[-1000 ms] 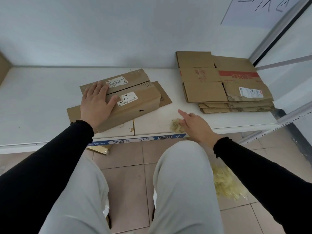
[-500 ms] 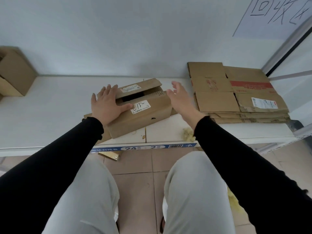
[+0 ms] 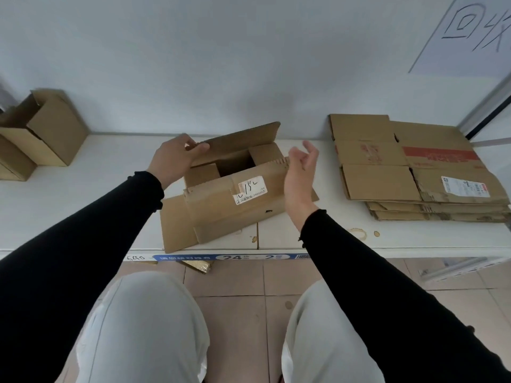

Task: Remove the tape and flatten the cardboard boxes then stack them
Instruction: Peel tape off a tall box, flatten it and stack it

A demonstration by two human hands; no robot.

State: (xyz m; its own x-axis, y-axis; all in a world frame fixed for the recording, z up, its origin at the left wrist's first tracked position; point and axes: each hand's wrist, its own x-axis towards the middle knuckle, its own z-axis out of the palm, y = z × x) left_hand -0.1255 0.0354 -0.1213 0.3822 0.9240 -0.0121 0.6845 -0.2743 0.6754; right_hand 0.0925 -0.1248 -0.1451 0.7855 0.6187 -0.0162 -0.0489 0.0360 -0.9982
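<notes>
head view: the open-topped cardboard box (image 3: 235, 189) sits at the front edge of the white shelf (image 3: 83, 194), near its middle, and the left hand (image 3: 177, 158) pinches the box's raised back flap (image 3: 243, 139) at its left end. the right hand (image 3: 300, 172) is released, fingers loosely curved, just beside the box's right end; whether it touches i cannot tell. the stack of flattened boxes (image 3: 414, 172) lies toward the shelf's right end, and two standing boxes (image 3: 41, 134) toward the back left corner.

One open box (image 3: 235, 186), two boxes at left (image 3: 41, 134), one flattened stack (image 3: 414, 167), two hands (image 3: 174, 158).
</notes>
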